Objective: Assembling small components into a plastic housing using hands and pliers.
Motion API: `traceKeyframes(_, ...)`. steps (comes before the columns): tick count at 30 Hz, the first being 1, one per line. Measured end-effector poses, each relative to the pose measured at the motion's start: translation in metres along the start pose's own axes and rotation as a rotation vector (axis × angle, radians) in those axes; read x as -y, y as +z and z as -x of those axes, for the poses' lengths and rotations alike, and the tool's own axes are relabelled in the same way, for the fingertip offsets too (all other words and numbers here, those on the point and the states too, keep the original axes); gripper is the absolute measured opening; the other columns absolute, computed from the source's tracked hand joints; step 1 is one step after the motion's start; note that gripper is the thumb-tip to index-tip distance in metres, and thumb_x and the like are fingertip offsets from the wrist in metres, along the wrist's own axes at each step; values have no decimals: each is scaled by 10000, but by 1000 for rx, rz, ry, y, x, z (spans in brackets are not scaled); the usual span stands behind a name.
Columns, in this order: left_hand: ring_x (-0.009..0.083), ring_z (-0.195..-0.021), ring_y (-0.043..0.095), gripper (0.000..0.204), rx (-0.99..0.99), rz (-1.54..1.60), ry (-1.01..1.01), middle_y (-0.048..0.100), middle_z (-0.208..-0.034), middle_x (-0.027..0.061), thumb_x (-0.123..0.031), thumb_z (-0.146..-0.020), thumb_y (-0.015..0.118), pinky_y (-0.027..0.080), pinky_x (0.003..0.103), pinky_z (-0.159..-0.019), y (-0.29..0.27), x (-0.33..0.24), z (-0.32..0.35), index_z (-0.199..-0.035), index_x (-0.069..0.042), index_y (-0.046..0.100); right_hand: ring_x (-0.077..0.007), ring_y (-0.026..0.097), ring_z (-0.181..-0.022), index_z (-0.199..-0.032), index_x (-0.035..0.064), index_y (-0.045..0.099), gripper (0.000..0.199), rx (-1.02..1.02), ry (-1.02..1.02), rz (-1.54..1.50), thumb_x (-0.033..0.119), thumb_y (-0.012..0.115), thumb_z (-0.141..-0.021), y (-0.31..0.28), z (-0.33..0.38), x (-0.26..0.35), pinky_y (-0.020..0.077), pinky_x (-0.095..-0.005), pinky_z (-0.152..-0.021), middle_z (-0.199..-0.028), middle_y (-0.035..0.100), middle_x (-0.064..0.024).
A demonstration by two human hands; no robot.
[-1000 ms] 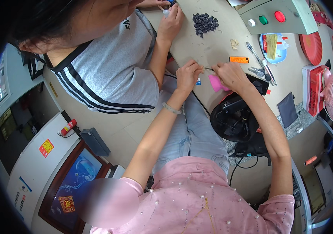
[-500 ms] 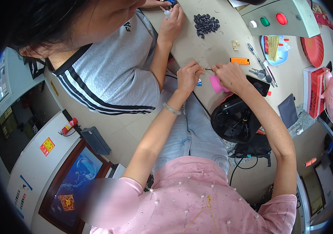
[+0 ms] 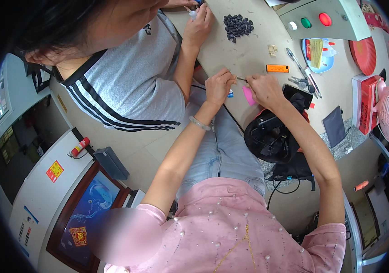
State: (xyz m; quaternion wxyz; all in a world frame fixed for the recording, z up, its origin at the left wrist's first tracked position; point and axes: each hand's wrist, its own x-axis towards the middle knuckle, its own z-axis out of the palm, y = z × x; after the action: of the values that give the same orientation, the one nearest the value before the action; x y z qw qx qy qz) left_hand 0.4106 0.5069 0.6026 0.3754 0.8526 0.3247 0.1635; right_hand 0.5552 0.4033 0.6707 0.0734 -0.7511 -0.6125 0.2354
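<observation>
Over the table's near edge my two hands work close together. My left hand (image 3: 219, 87) is closed in a pinch, with a small pale tan piece showing at its fingertips; its kind is too small to make out. To the right, my right hand (image 3: 266, 91) is closed round a thin dark rod-like tool (image 3: 242, 80), whose tip points at the left fingertips. Below the right fingers lies a bright pink sheet (image 3: 249, 95), partly covered by that hand. Beyond it sits an orange oblong block (image 3: 277, 68). A small blue-and-white item (image 3: 230, 93) shows beside my left hand.
Farther off lie a pile of black pieces (image 3: 238, 27), pens (image 3: 310, 82), keys (image 3: 301, 83) and a light-blue tray (image 3: 326, 63). A phone (image 3: 297, 96) and a black bag (image 3: 272, 136) are by my right forearm. At left, a co-worker's hand (image 3: 197, 27) holds something small.
The whole view has shifted slightly. My right hand has drawn a little nearer to me and covers more of the pink sheet. Both hands keep their pinch.
</observation>
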Motion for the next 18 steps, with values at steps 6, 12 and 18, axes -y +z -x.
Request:
traceKeyframes(6,279,-641,603,166,39,0,-23,580,-730,35,-181,-786,684,454,389,-549,0,-3,0,-657,-93,627,-361,610,-656,-858,25,648,172,-140,181,-164,192,633,-818,17,11,11,464,-452,-585,-681,609,-171)
traceKeyframes(12,276,-641,608,168,79,3,-42,594,-729,32,-194,-781,693,457,385,-549,-2,-2,-3,-646,-102,652,-395,621,-703,-893,41,689,201,-283,517,-527,222,662,-809,29,25,24,480,-471,-617,-691,617,-200)
traceKeyframes(18,267,-638,611,160,58,13,-51,597,-725,25,-204,-769,710,461,377,-552,-2,-1,-3,-648,-109,669,-415,609,-716,-918,50,696,211,-273,520,-433,236,651,-830,19,28,30,470,-473,-623,-703,615,-213)
